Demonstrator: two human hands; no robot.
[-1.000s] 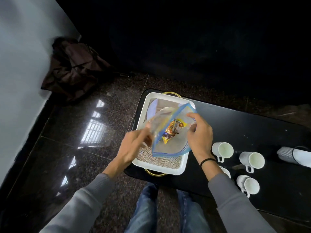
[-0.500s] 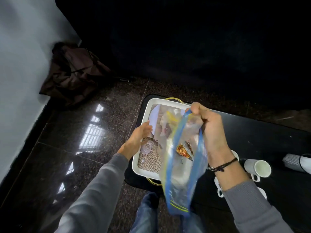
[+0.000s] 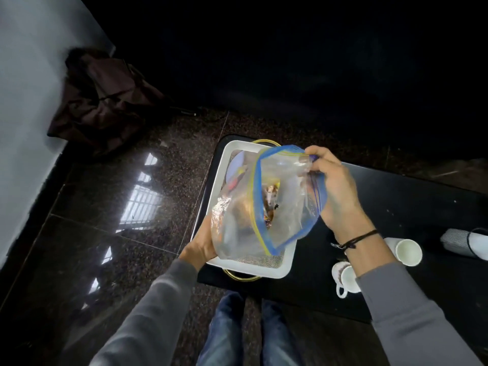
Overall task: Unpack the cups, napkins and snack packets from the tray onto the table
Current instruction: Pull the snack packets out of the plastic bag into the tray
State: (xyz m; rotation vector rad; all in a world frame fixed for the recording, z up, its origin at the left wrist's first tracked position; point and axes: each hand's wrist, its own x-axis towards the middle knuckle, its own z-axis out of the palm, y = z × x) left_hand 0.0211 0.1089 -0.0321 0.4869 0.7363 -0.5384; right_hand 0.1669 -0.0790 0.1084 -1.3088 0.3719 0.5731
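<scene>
A clear zip bag (image 3: 285, 207) with a blue and yellow rim hangs over the white tray (image 3: 219, 180), its mouth gaping toward me. Snack packets (image 3: 269, 204) show inside it. My right hand (image 3: 335, 188) pinches the bag's upper rim. My left hand (image 3: 200, 247) grips the bag's lower end at the tray's near left edge. The tray has gold handles and a woven mat on its floor; more items lie under the bag, half hidden. White cups (image 3: 406, 249) (image 3: 346, 278) stand on the black table (image 3: 396, 196) to the right.
A white and grey roll (image 3: 462, 241) lies at the table's far right. A dark bag (image 3: 105, 101) is slumped against the wall on the glossy stone floor. My legs in jeans are below the table's near edge.
The bag went from dangling in my right hand alone to being held at both ends. My left hand came off the tray and took its lower end, turning the mouth toward me.
</scene>
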